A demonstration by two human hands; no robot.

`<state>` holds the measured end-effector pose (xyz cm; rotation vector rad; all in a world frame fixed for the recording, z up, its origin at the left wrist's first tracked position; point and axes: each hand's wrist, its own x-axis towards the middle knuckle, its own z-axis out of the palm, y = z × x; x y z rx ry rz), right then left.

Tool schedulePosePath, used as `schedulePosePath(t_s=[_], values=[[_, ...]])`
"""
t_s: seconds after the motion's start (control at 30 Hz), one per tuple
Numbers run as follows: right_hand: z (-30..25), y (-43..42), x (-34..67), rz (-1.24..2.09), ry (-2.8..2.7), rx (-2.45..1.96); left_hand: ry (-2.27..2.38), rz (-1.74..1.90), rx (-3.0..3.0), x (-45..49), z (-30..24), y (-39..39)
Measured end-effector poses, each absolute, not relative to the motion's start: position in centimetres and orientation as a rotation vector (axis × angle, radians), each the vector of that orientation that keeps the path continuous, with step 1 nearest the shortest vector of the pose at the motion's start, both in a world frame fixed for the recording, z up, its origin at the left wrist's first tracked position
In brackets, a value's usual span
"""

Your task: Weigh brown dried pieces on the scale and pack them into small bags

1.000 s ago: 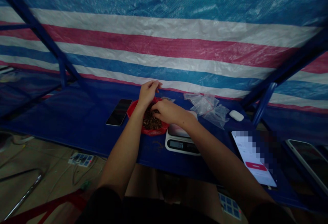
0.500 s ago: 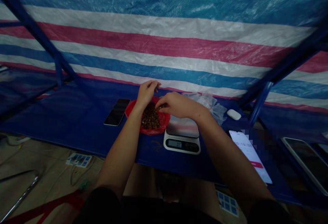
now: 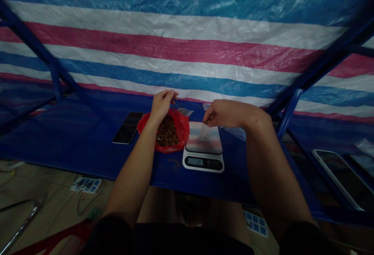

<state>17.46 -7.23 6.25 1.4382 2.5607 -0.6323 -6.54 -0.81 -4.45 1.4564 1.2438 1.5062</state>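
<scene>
Brown pieces (image 3: 167, 133) in red bag (image 3: 183, 125) — right hand (image 3: 222, 112) pinching some over scale (image 3: 203, 146), left hand (image 3: 161, 105) curled, grip unclear

Blue table (image 3: 78, 130) carries phone (image 3: 127, 127) left, red bag (image 3: 183, 127) mid, scale (image 3: 203, 146) just right of it, clear bags (image 3: 237, 132) farther back.

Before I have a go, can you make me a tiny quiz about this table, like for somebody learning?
1. Which hand is nearer the scale?
2. True or false: the scale's display is blank.
3. As you look, what lies left of the red bag: A) the scale, or B) a phone?

Key:
1. The right hand.
2. False; it shows digits.
3. B, the phone.
</scene>
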Motion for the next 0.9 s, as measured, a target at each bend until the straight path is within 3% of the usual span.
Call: schedulePosePath(t_s=[0.9], values=[[5.32, -6.36, 18.02, -0.615, 2.526, 1.476, 1.236, 1.479, 1.481, -6.25, -4.64, -0.64]])
